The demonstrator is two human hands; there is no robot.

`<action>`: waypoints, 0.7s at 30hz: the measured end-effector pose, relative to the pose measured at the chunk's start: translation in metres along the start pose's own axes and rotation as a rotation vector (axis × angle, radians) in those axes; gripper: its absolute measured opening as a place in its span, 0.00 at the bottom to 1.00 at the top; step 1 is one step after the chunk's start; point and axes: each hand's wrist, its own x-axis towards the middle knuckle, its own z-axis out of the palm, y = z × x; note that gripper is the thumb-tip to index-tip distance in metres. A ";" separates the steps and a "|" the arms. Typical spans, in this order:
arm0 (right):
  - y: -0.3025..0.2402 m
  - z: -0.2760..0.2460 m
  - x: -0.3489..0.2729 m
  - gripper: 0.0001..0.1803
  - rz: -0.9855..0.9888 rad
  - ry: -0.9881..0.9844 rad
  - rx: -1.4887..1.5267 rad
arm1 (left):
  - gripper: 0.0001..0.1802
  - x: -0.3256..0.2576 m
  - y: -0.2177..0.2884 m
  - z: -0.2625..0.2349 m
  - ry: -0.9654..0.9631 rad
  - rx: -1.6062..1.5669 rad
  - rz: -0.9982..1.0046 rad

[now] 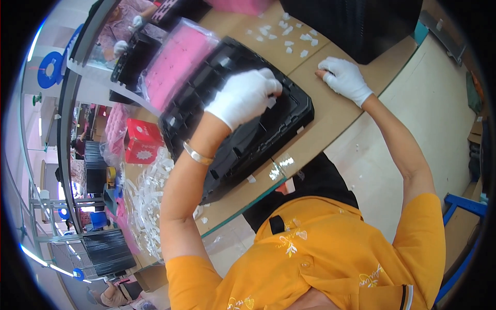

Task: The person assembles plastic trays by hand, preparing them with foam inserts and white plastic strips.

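A black plastic tray (pixel 243 155) with raised edges and molded slots lies tilted across the cardboard-covered table. My left hand (pixel 240 98), in a white glove with bare fingertips, reaches over it with fingers closed. A small white piece (pixel 271 102) shows at those fingertips, over the tray's surface. On the table to the right of the tray is my right hand (pixel 347 80), also gloved in white. Its fingers are curled together, and whatever they may hold is hidden.
Small white scraps (pixel 289 39) are scattered beyond the tray. Pink foam in clear plastic (pixel 178 64) lies along its far left side. A red box (pixel 143 140) and a heap of white strips (pixel 150 201) sit to the left. A black case (pixel 356 26) stands at the back; a co-worker's gloved hand (pixel 120 48) shows far left.
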 end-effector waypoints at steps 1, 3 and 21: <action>-0.001 -0.001 0.001 0.11 0.016 -0.006 -0.007 | 0.10 0.001 -0.001 -0.001 -0.003 0.009 0.002; -0.005 -0.004 -0.005 0.10 0.037 -0.033 -0.010 | 0.08 -0.008 0.002 0.001 -0.025 0.001 -0.010; -0.002 0.000 -0.004 0.12 0.040 -0.004 -0.018 | 0.11 0.000 0.019 0.005 -0.047 0.107 -0.393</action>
